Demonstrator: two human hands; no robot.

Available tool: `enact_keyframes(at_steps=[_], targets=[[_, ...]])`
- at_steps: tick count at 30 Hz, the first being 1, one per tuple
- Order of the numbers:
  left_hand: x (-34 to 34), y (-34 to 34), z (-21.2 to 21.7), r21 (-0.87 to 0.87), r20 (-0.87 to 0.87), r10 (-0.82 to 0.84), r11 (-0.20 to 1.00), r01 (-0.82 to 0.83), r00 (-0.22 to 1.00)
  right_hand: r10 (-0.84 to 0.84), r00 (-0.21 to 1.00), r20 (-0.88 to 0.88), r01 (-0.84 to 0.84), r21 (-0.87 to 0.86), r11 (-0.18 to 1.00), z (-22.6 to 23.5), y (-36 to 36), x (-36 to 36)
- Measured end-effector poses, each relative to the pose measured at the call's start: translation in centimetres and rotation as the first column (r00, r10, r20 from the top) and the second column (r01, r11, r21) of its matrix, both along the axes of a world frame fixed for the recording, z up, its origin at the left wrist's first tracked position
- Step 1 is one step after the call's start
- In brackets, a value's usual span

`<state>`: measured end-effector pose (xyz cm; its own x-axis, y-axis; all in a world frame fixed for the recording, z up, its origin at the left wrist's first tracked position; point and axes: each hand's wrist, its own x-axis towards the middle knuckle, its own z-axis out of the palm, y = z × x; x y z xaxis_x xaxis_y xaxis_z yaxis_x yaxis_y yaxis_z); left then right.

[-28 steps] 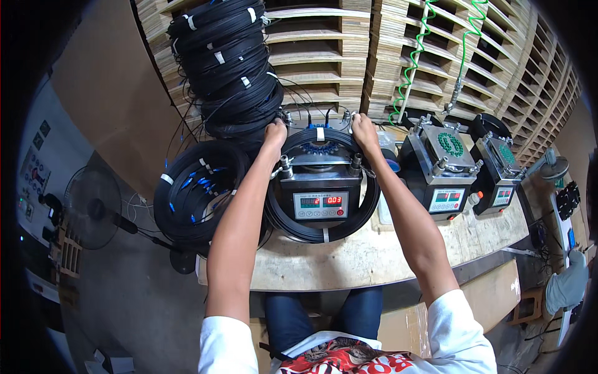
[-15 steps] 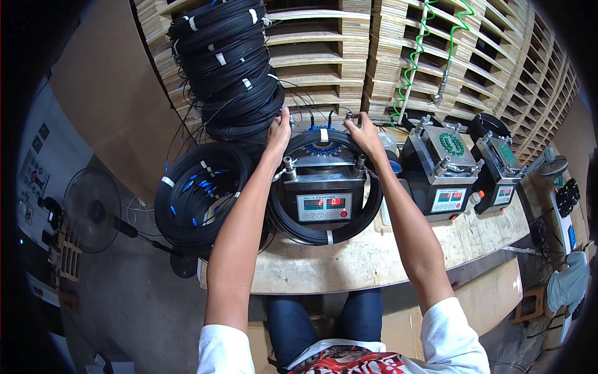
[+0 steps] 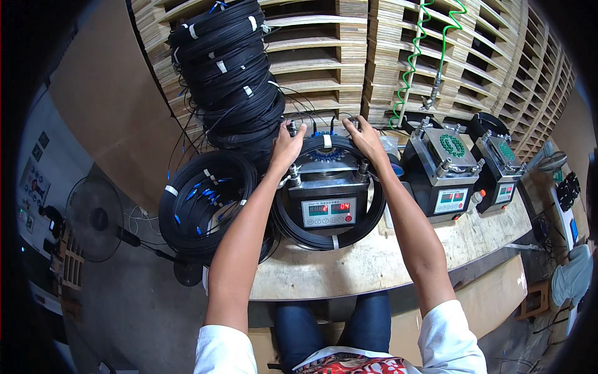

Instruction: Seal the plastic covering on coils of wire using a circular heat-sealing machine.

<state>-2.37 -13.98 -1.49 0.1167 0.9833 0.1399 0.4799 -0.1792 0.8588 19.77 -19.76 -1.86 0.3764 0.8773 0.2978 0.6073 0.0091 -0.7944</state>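
A polishing machine with a lit digital panel [image 3: 329, 212] stands on the bench in front of me. A black cable coil [image 3: 305, 240] with white ties hangs around it, and blue connectors [image 3: 325, 156] ring its top plate. My left hand [image 3: 289, 144] closes around the rear left metal clamp post [image 3: 292, 128], thumb and fingers on either side. My right hand [image 3: 367, 142] has its thumb and fingers closed on the rear right clamp post [image 3: 355, 124], which they partly hide. Both front posts, including the front left post [image 3: 294, 174], are untouched.
Left of the machine lies a cable coil [image 3: 171, 209] with blue-tipped ends, before a tall stack of black coils [image 3: 233, 81]. Two similar machines [image 3: 445, 165] [image 3: 500, 162] stand to the right. Green air hoses [image 3: 416, 53] hang by stacked pallets [image 3: 305, 31]. A fan [image 3: 93, 218] is at left.
My left hand has shifted onto the rear left post and closed around it. My right hand stays at the rear right post. The panel's red digits have changed, and the view has shifted slightly.
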Motion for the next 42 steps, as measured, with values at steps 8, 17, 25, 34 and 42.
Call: enact_keyframes(at_steps=[8,17,25,34,42], targets=[[-0.3,2.4,-0.5,-0.163,0.034,-0.036,0.986,0.041,0.999,0.102,0.994,-0.027,-0.102,-0.006,0.995,-0.8,1.1,0.4],[0.0,1.9,-0.5,-0.123,-0.013,0.120,0.985,-0.121,0.993,0.192,0.981,-0.032,-0.194,-0.243,0.950,0.0,2.6,0.4],[0.2,2.4,-1.1,-0.084,0.024,0.089,0.993,-0.087,0.996,0.095,0.983,-0.158,-0.093,0.021,0.995,-1.5,2.2,0.8],[-0.3,1.9,-0.2,-0.154,0.012,-0.025,0.988,0.027,1.000,-0.059,0.992,-0.109,0.048,-0.101,0.994,0.1,1.1,-0.2],[-0.2,1.7,-0.2,-0.085,0.047,0.029,0.996,-0.025,0.998,0.023,0.981,-0.191,-0.017,0.034,0.999,-1.4,2.5,0.8]])
